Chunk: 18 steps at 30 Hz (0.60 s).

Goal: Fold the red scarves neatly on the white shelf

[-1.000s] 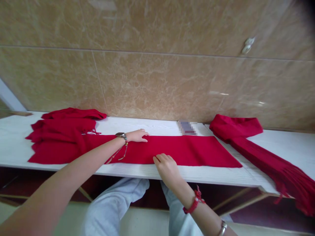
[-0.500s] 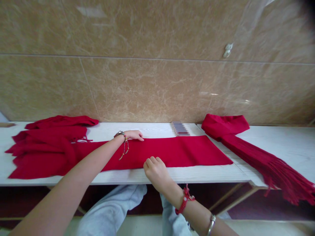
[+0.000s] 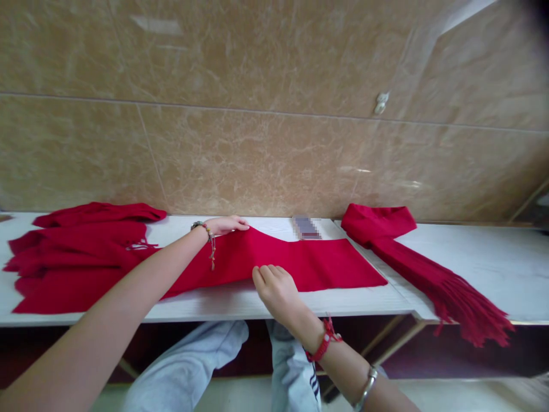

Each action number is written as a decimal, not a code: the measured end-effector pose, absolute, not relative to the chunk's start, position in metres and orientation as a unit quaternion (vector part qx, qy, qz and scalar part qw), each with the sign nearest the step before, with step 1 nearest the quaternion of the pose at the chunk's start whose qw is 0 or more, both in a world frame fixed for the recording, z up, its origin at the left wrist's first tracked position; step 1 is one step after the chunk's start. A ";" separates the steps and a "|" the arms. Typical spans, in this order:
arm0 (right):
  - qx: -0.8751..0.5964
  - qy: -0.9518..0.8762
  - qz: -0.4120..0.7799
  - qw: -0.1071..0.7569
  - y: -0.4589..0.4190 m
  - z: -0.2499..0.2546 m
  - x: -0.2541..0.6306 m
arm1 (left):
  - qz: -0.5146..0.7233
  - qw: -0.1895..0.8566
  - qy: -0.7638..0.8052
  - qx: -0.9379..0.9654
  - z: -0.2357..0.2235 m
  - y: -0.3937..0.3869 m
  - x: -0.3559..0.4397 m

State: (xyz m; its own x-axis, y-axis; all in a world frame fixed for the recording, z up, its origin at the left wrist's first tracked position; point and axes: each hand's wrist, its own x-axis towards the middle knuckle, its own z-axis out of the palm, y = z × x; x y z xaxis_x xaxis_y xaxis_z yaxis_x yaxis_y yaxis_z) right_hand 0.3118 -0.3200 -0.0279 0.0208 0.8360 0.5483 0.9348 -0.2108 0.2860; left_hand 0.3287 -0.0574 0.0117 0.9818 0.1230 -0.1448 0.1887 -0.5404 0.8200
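The left hand [image 3: 225, 225] is pinching the far edge of a red cloth [image 3: 317, 266] at 11 o'clock from the right hand [image 3: 278, 292], whose curled fingers are gripping the near edge. The cloth is lying along a white tabletop [image 3: 214, 304], sitting raised around both hands, with a fringed scarf [image 3: 416, 274] resting at its 3 o'clock.

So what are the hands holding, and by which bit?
The middle cloth: the left hand holds its far edge, the right hand its near edge.
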 end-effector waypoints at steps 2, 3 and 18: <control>-0.718 -0.602 -0.340 0.077 -0.332 -0.013 0.323 | -0.009 0.521 0.084 0.849 0.028 -0.068 0.340; -0.724 -0.590 -0.350 0.076 -0.340 -0.006 0.330 | 0.002 0.550 0.081 0.832 0.037 -0.075 0.349; -0.819 -0.443 -0.365 -0.016 -0.496 -0.006 0.468 | -0.059 0.573 0.022 0.817 0.052 -0.238 0.525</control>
